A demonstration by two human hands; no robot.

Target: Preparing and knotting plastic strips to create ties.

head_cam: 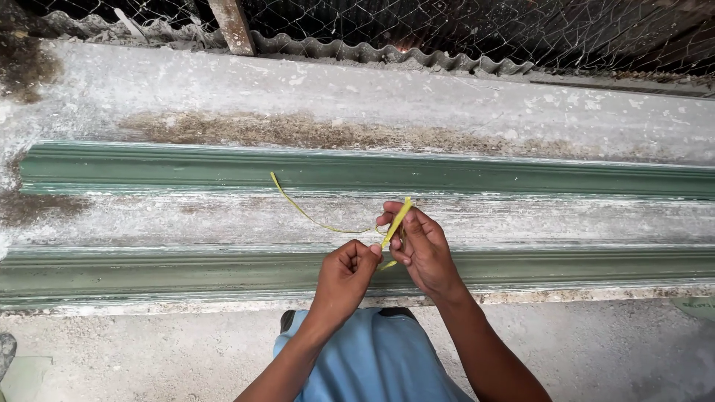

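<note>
From the head view, the left hand [348, 269] was fisted on the lower end of a thin yellow strip [395, 223], and the right hand [418, 246] pinched its upper part, above the near edge of the green-striped ledge [186, 170]. The strip's loose tail [302, 211] trailed left across the ledge; this looked like mid-twisting or knotting, calling for a steady pinch.

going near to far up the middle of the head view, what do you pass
blue clothing → left hand and right hand holding a yellow strip → upper green moulding → whitish concrete ledge → corrugated sheet edge → wire mesh
</note>
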